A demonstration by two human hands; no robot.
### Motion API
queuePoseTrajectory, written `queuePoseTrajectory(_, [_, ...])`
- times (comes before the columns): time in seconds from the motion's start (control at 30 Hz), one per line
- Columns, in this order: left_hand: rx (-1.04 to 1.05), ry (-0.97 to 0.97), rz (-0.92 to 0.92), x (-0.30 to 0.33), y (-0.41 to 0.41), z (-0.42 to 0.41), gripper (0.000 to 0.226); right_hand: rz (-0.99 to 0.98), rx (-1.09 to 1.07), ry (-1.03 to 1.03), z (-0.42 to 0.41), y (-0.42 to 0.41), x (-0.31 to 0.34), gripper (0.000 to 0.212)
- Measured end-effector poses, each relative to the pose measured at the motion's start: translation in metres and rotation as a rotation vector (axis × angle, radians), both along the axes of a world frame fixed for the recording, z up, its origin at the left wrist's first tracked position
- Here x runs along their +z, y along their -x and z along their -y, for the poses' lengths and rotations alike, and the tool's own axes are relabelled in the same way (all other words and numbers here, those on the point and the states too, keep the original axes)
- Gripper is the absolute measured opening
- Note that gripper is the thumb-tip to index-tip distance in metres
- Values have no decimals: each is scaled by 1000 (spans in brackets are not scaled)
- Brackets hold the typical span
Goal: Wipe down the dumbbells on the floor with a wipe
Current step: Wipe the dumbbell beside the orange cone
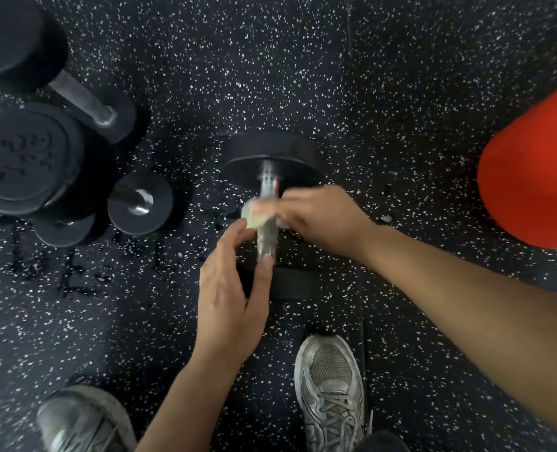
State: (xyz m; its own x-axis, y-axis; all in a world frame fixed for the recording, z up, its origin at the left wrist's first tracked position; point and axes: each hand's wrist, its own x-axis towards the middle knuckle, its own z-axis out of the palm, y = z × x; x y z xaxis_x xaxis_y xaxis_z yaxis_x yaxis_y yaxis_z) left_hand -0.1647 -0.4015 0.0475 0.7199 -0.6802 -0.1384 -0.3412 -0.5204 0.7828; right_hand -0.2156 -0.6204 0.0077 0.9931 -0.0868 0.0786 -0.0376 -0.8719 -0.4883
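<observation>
The right hand (316,216) pinches the wipe (257,215) around the handle of the dumbbell (270,158) lying on the floor (401,93), the left hand (231,288) steadying its near end with relaxed fingers, so the rubber ends probably come next.

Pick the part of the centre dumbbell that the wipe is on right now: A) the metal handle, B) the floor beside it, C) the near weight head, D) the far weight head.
A: the right hand presses the wipe around the metal handle of the dumbbell, between its two heads.
</observation>
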Motion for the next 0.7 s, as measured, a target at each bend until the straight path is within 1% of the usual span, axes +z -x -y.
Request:
queuePoseTrajectory(0.03, [-4, -9, 17, 0, -1, 0, 55, 63, -149, 10, 2, -4, -5, 42])
queuePoseTrajectory(0.07, [-8, -21, 33, -1, -1, -1, 55, 83, -262, 26, 3, -7, -10, 42])
queuePoseTrajectory(0.1, [-12, -32, 47, -2, -2, -2, 56, 63, -316, 31, 0, -7, -17, 43])
queuePoseTrajectory(0.17, [-11, -40, 62, -4, -6, -6, 56, -19, -268, -41, -11, -1, -26, 48])
queuePoseTrajectory(0.23, [2, -35, 48, -5, -11, -10, 56, -74, -113, -179, -24, 9, -25, 54])
queuePoseTrajectory(0.27, [11, -34, 40, -5, -13, -12, 54, -81, -21, -213, -27, 12, -22, 58])
queuePoseTrajectory(0.33, [23, -31, 43, -4, -17, -15, 50, -54, 156, -136, -27, 8, -15, 63])
queuePoseTrajectory(0.37, [30, -21, 48, -4, -18, -16, 48, -19, 213, -72, -27, 2, -13, 60])
queuePoseTrajectory(0.4, [35, -11, 52, -3, -19, -16, 47, 22, 218, -22, -25, -5, -11, 56])
queuePoseTrajectory(0.43, [36, -5, 55, -2, -19, -16, 48, 68, 158, 10, -21, -12, -12, 52])
queuePoseTrajectory(0.5, [27, -10, 77, 0, -20, -16, 50, 115, -95, 34, -16, -27, -13, 47])
queuePoseTrajectory(0.53, [23, -18, 94, 0, -21, -16, 52, 97, -203, 38, -17, -32, -15, 46])
queuePoseTrajectory(0.57, [21, -26, 110, 0, -22, -17, 54, 54, -249, 33, -21, -34, -18, 45])
queuePoseTrajectory(0.6, [21, -32, 120, 0, -23, -18, 55, 9, -233, 3, -27, -33, -21, 45])
queuePoseTrajectory(0.63, [24, -33, 123, -1, -25, -20, 55, -11, -172, -44, -35, -29, -24, 46])
queuePoseTrajectory(0.7, [46, -36, 111, -2, -30, -23, 52, -16, 12, -145, -47, -21, -24, 50])
